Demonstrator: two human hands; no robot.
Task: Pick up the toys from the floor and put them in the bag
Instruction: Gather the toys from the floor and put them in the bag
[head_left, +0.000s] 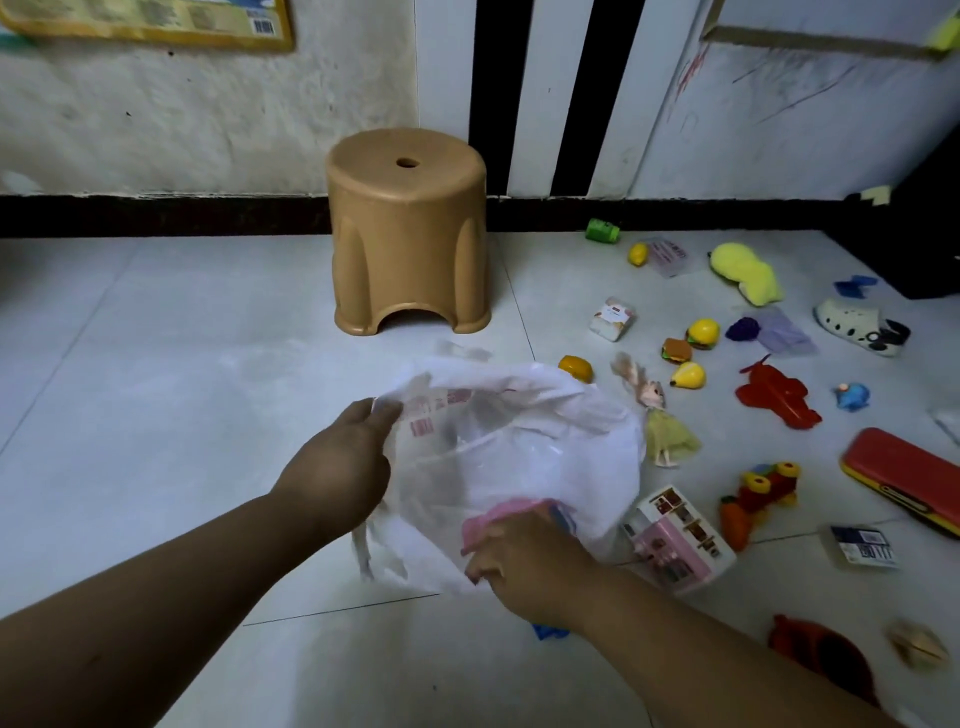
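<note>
Right fingers: Your right fingers (480, 571) curl round a pink toy (498, 514). The right hand (524, 561) grips it at the near lip of the bag's mouth.
Left fingers: Your left fingers (387, 410) pinch the far-left rim of the white plastic bag (519, 441). The left hand (343, 462) holds that side up off the floor (156, 364).
Bag: It is thin and translucent, with the mouth turned up toward you and the body slumped on the tile. It looks close to empty.
Step in hand: You appear to be putting the pink toy into the bag, and it looks only partly over the opening.
Doing it well: Draw the rim away with your left hand so the mouth gapes. Carry the toy past the near lip, then loosen your grip low inside. The film is limp, so a fold could close over and send the toy outside.
Nearest toys: The pink box toy (675, 540) lies just beside the bag's right side, and the doll (660, 415) lies along its right edge.
Farther right: A carrot (735, 522), a red lobster (776, 397), a pear (688, 375), a burger (676, 351) and a yellow plush (748, 273) are scattered well apart from the bag.
Far: A tan stool (408, 228) stands by the wall.
</note>
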